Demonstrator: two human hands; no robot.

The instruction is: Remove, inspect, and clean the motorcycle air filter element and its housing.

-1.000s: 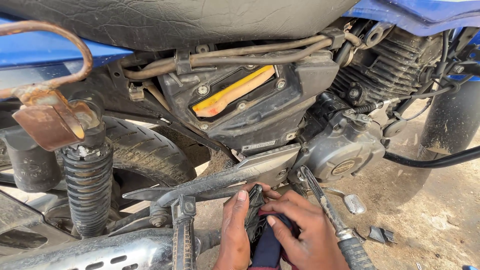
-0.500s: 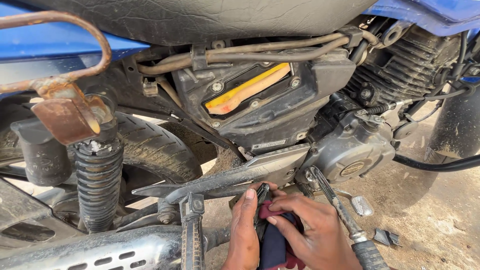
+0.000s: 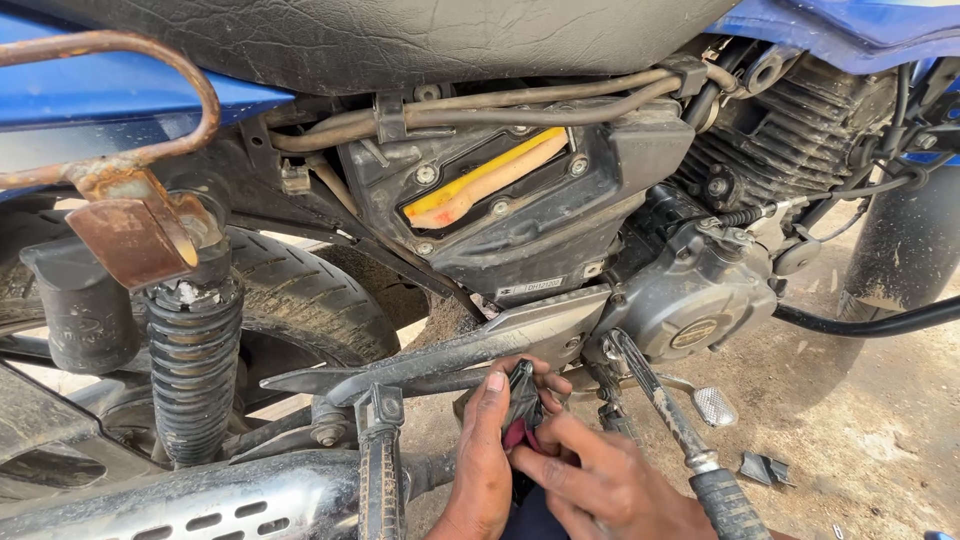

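1. Showing sandy, sunlit ground (image 3: 880, 420) at the right, behind a parked motorcycle filling the view.
2. Spanning the top: a cracked black seat (image 3: 400, 40) and blue bodywork (image 3: 850, 20), with a rusty grab rail (image 3: 130, 120) curving down at the far left.
3. Standing upright at the left: a black coil shock absorber (image 3: 192, 370), just in front of the rear tyre (image 3: 300, 290).
4. Sitting at centre: a black airbox (image 3: 500, 200) with a yellow-orange strip showing through its opening, and the grey engine case (image 3: 690, 305) to its right.
5. Pressing low at centre, both hands closing on a dark crumpled rag (image 3: 522, 400) with a red fold, tucked just below the grey frame plate (image 3: 470, 345).
6. Clamping the rag from the left: left hand (image 3: 480, 460), fingers curled, thumb tip touching the cloth's upper edge.
7. Pinching the rag from the right and below: right hand (image 3: 600, 480), fingers bent around the red fold.
8. Lying between the two hands, the rag touching both, just left of the kick-start lever (image 3: 665, 420).
9. Slanting down at the near right: that lever, with a footpeg (image 3: 714, 405) beside it.
10. Differing from a second ago: rag bunching higher, closer under the frame plate, and hands sitting tighter together; camera view shifting slightly right.
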